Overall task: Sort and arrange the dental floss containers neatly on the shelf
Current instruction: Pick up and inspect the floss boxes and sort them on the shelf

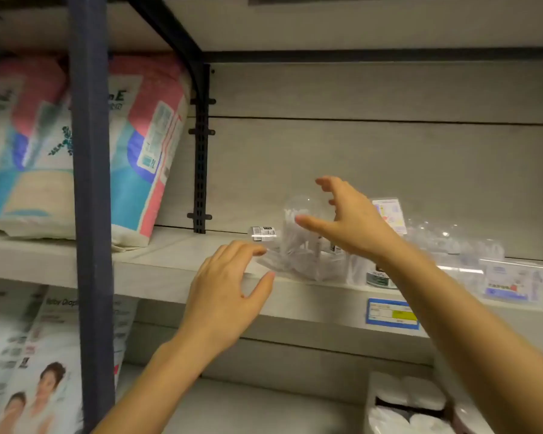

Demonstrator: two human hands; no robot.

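Note:
Several clear plastic floss containers lie jumbled on the grey shelf (182, 270). One upright clear container (298, 220) with white picks inside stands in the middle. A flatter clear one (282, 261) lies at its foot. My left hand (229, 289) hovers at the shelf's front edge, fingers spread, fingertips near the flat container. My right hand (348, 220) reaches over the upright container, fingers spread wide and holding nothing. More clear containers (452, 242) and a labelled pack (511, 283) lie to the right.
A dark blue upright post (91, 214) stands at the left, with diaper packs (29, 145) behind it. A black bracket rail (201, 151) runs up the back wall. A blue price tag (392, 313) sits on the shelf edge. White rolls (411, 405) lie on the lower shelf.

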